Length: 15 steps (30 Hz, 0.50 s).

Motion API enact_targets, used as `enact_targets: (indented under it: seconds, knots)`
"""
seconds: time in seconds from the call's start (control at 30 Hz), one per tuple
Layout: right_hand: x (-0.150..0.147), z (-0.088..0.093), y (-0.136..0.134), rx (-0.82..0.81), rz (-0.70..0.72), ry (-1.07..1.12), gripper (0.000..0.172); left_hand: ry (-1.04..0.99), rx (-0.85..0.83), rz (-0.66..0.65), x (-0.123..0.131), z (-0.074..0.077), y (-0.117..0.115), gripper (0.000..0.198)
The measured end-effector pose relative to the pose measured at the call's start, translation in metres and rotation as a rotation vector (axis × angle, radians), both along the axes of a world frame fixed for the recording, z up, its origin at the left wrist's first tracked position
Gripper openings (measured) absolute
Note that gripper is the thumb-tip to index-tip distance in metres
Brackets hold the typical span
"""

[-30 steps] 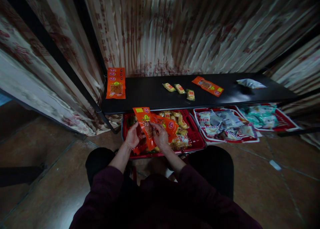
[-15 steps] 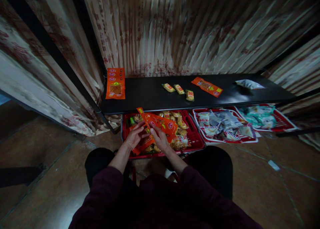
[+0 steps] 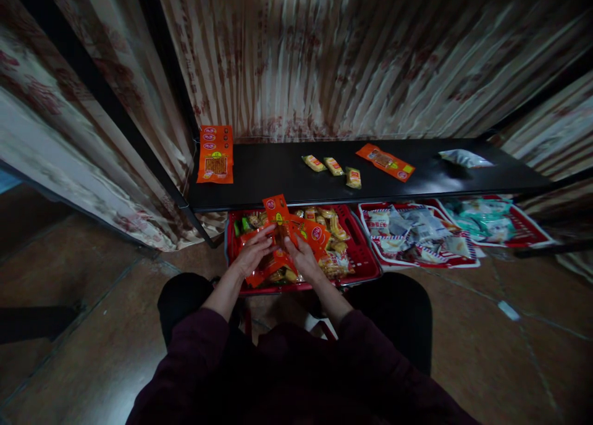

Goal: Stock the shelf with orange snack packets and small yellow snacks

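Observation:
Both of my hands are over a red basket full of snack packets on the floor in front of me. My left hand and my right hand together grip an orange snack packet, whose top sticks up above my fingers. More orange packets and small yellow packets lie in the basket around my hands.
A low black shelf runs behind the basket, with a stack of orange packets at its left end, three small yellow packets, another orange packet and a clear bag. Two more red baskets of pale packets stand right. Curtains hang behind.
The orange packet was held up flat a second ago, then turned edge-on and lowered; now its top stands up between my hands, which sit slightly lower over the basket.

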State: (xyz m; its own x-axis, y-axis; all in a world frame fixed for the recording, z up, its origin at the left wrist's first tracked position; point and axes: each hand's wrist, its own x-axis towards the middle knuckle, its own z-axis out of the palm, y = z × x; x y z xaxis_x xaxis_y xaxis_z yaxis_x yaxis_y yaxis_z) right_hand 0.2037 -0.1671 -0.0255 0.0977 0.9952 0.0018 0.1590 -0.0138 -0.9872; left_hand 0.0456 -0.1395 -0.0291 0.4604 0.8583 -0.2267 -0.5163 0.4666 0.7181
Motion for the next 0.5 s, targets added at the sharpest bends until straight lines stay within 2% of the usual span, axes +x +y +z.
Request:
enact_targets:
  seconds: [0.13, 0.37, 0.5]
  knots:
    - [0.001, 0.002, 0.000, -0.051, -0.037, 0.103, 0.045, 0.087, -0.003, 0.038, 0.002, -0.006, 0.002, 0.040]
    - [0.004, 0.000, 0.004, -0.161, -0.168, 0.335, 0.051, 0.223, -0.075, 0.213, 0.005, -0.021, 0.007, 0.041]
    - [0.005, 0.001, 0.004, -0.219, -0.239, 0.394, 0.050, 0.270, -0.120, 0.186, 0.005, -0.027, 0.006, 0.044]
